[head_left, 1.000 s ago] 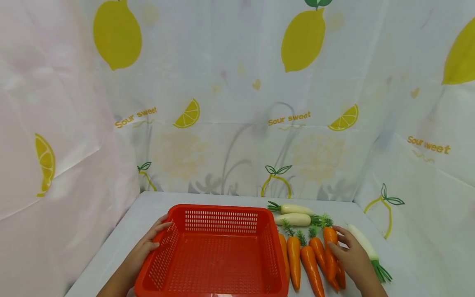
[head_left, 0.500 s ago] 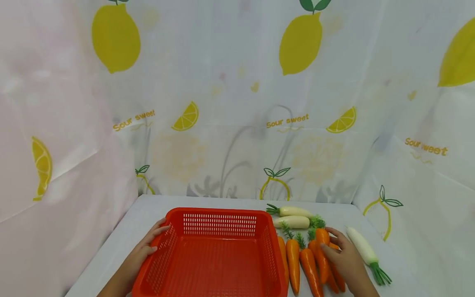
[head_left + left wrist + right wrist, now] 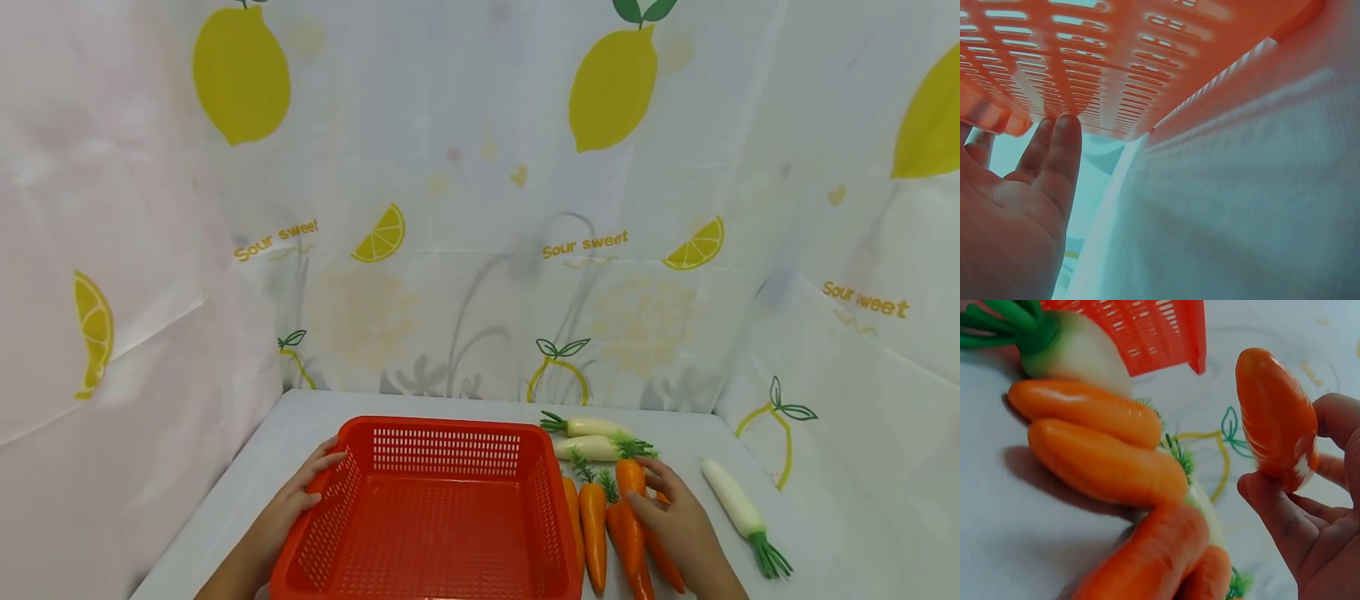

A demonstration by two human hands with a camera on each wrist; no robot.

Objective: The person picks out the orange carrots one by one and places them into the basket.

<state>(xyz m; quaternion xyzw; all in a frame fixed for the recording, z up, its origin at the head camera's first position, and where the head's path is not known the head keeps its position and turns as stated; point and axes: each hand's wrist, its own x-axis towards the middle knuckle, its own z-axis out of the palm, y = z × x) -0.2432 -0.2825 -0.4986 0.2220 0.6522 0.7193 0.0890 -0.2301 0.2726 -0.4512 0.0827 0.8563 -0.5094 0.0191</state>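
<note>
Along its left rim, a red plastic basket is held by my left hand, fingertips and thumb over the edge. In the left wrist view, two fingers reach up against the basket's slotted outer wall. My right hand pinches an orange carrot between thumb and fingers. The right wrist view shows this carrot raised, tip toward the camera, with several other carrots lying below. Those lying carrots sit beside the basket's right side, partly hidden by the held one.
Two white radishes lie behind the carrots, close to the back cloth. Another white radish lies at the right, green stems toward me. Lemon-printed cloth walls enclose the white table on the back and both sides.
My right hand has moved left with the carrot, toward the basket and over the other carrots, away from the right-hand radish. My left hand has stayed on the basket rim.
</note>
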